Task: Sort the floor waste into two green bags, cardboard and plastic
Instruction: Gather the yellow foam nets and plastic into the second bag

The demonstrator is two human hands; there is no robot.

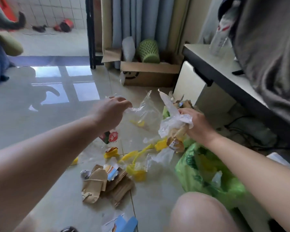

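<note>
My left hand (110, 113) pinches a clear plastic bag (145, 113) and holds it up over the floor. My right hand (195, 123) grips a crumpled bundle of white plastic wrap (172, 121) with brown cardboard inside it. A green bag (206, 171) lies open under my right forearm, with plastic scraps in it. A second patch of green (166, 113) shows behind the bundle. On the tiles lie torn brown cardboard (102, 185), yellow plastic pieces (132, 156), a clear film (159, 158) and a red-and-green wrapper (110, 137).
A cardboard box (149, 74) with a green mesh basket (148, 51) stands by the curtain. A dark-edged desk (224, 76) with a bottle and hanging grey cloth is at right. Blue-white carton pieces (122, 223) lie near my knee (201, 213).
</note>
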